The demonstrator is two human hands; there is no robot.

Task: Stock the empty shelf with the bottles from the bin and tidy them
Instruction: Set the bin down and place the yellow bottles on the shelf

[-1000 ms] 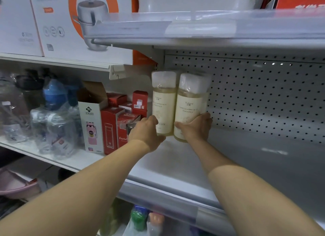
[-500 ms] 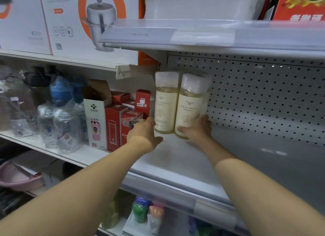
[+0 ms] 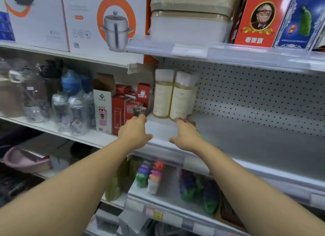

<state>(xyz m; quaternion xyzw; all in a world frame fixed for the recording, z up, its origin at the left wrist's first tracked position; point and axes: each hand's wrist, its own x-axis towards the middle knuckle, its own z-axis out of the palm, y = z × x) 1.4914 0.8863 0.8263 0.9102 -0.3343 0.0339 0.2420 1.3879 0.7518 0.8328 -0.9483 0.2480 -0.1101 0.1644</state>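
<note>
Nearest, at the lower centre of the frame, both bare forearms reach up and over the shelf edge. The left hand hovers over the front lip with its grip loose, fingers relaxed and holding nothing. The right hand lies further in, its grip likewise slack and empty, fingertips at or just short of the base of the nearer bottle.

Beyond them stands the white metal shelf, bare across its middle and right. At its far left corner, centre of the frame, two tall clear bottles of pale yellow liquid with white caps stand upright, side by side and touching; a third may hide behind them, but I cannot tell.

To do this step well, I judge the labels should face forward and the bases sit square against the perforated white back panel, leaving room rightward for more.

The bin is out of view.
</note>
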